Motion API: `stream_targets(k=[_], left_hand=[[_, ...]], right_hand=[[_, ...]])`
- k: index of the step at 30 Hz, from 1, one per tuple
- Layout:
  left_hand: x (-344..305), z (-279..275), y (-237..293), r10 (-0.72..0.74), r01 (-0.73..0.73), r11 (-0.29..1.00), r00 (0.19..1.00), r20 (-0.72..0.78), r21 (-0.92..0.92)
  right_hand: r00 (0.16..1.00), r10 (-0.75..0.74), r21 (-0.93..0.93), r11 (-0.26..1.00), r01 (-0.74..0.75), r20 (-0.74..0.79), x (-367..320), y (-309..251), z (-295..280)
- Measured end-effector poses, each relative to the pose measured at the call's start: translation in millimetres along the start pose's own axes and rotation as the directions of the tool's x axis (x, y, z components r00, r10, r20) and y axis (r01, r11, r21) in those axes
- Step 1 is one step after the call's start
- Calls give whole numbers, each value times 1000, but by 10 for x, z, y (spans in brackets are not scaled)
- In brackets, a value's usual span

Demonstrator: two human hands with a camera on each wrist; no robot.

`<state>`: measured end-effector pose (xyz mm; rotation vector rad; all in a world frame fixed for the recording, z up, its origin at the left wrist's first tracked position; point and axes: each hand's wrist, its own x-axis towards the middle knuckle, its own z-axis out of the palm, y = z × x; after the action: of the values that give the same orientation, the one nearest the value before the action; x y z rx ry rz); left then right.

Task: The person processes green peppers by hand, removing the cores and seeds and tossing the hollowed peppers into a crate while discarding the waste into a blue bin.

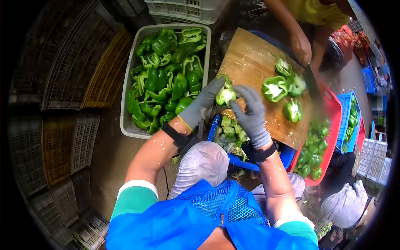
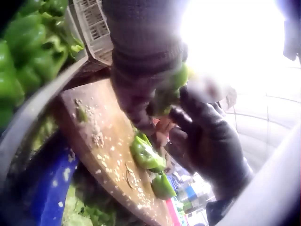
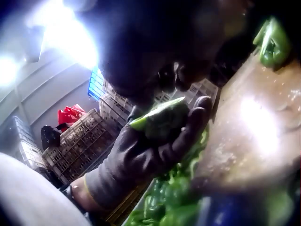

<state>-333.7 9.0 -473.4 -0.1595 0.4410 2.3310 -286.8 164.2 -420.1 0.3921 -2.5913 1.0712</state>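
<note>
A halved green bell pepper [image 1: 225, 91], pale core and seeds showing, is held by my gloved left hand [image 1: 202, 104] over the near left edge of the wooden cutting board [image 1: 241, 54]. In the right wrist view, that hand's fingers curve round the pepper half [image 3: 164, 120] from below. My gloved right hand [image 1: 252, 112] is at the pepper's right side, thumb and fingers bent and apart, fingertips close to the cut face. Several cut pepper pieces [image 1: 275, 88] lie on the board. White seeds dot its near edge in the left wrist view.
A grey bin [image 1: 124, 104] of pepper halves stands left. Below the board, a blue crate [image 1: 287, 156] contains green scraps; a red basket [image 1: 333, 137] of whole peppers is right. Opposite, another person's hand [image 1: 301, 48] holds a large knife [image 1: 312, 83]. Stacked crates [image 1: 62, 146] line the left.
</note>
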Motion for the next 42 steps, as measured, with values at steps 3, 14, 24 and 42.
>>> stream_targets(k=[3, 14, 24, 42], left_hand=[[-14, 19, 29, 31, -8, 946, 997, -65, 324], [-188, 60, -307, 20, 231, 763, 925, -379, 603], [-67, 174, -184, 265, -78, 907, 869, -417, 414], [-115, 163, -346, 316, -61, 833, 869, -381, 550]], right_hand=[[990, 15, 120, 992, -33, 143, -29, -26, 7], [738, 220, -168, 975, -145, 639, -235, -28, -7], [927, 317, -171, 943, -285, 202, -373, -229, 186], [936, 287, -208, 947, -245, 204, -517, -358, 3]])
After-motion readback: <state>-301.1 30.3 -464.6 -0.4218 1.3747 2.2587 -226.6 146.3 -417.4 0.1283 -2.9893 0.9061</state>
